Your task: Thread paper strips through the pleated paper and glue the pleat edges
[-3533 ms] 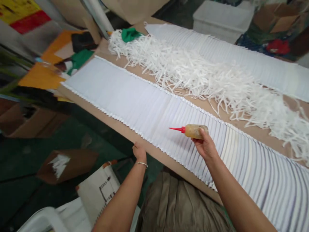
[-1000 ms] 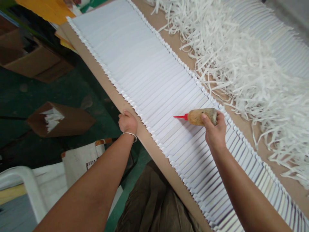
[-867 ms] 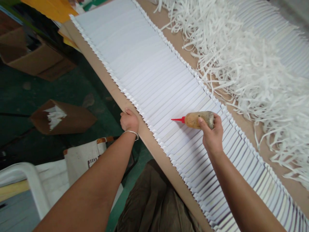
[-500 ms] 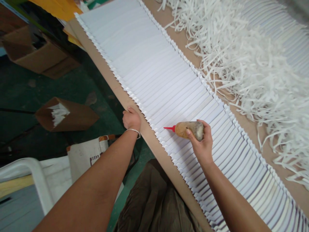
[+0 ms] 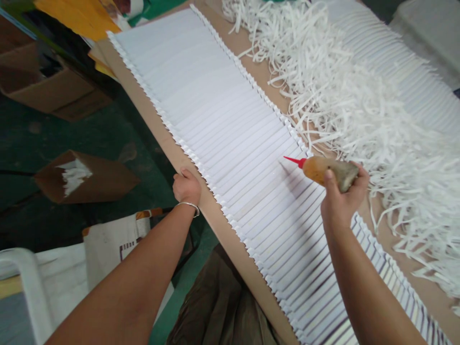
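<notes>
My right hand (image 5: 343, 194) is wrapped round a glue bottle (image 5: 325, 173), a stained yellowish squeeze bottle with a red pointed nozzle. The bottle lies nearly level, its tip pointing left above a long row of overlapping white paper pieces (image 5: 215, 115), whose folded edges form two zigzag borders. A shadow falls on the paper below it. My left hand (image 5: 187, 187), with a bracelet at the wrist, is curled at the near edge of the brown board (image 5: 226, 235) under the row. Its fingertips are partly hidden, and I cannot make out anything else in it.
A heap of white paper strips (image 5: 345, 96) lies beyond the row, with a second layered row (image 5: 402, 57) behind it. On the green floor at left stand an open cardboard box (image 5: 72, 96) and a smaller carton (image 5: 104, 177) holding white scraps. A whitish chair frame (image 5: 34, 282) is at lower left.
My right hand has carried the glue bottle up and to the right, towards the row's far border. My left hand stays at the board's edge; the view has shifted slightly.
</notes>
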Action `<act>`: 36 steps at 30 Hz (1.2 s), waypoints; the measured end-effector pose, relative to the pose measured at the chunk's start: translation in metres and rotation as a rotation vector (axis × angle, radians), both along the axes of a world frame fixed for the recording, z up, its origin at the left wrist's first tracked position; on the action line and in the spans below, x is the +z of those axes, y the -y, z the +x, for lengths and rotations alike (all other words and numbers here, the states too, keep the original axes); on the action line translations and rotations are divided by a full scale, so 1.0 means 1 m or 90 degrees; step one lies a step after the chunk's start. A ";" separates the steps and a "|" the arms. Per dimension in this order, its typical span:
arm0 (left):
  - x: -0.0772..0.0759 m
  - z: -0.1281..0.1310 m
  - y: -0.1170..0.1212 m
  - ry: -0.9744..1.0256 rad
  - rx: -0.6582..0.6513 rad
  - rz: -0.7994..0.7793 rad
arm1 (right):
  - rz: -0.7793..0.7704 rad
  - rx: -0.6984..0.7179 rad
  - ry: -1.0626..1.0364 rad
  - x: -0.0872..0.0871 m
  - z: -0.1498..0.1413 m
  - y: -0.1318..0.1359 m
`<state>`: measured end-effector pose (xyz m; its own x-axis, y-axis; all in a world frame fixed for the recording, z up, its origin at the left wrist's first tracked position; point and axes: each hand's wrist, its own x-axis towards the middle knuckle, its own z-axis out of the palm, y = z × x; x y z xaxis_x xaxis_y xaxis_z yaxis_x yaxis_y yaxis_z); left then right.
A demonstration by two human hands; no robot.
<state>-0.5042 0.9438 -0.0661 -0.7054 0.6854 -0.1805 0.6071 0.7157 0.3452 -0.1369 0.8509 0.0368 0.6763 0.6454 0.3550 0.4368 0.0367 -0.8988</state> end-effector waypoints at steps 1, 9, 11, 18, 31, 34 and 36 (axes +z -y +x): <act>0.000 0.000 0.000 -0.001 0.000 -0.001 | 0.009 -0.012 -0.081 -0.002 0.013 -0.013; 0.000 -0.002 -0.002 -0.017 -0.016 -0.014 | 0.018 0.007 -0.353 -0.027 0.064 -0.081; 0.002 -0.001 -0.002 -0.018 -0.011 -0.013 | 0.010 -0.003 -0.360 -0.032 0.066 -0.090; -0.005 -0.004 -0.002 -0.030 -0.010 -0.002 | 0.011 -0.012 -0.336 -0.042 0.065 -0.107; -0.002 -0.002 -0.001 -0.007 0.000 0.001 | -0.012 0.067 -0.327 -0.030 0.020 -0.068; -0.002 -0.002 0.000 -0.005 -0.006 0.000 | -0.022 0.085 -0.319 -0.030 0.007 -0.056; -0.001 -0.002 0.000 -0.001 -0.011 0.000 | -0.035 0.095 -0.313 -0.030 -0.002 -0.048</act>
<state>-0.5066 0.9437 -0.0675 -0.6938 0.6974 -0.1794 0.6199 0.7052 0.3441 -0.1392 0.8989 0.0065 0.6534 0.7568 -0.0187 -0.0444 0.0136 -0.9989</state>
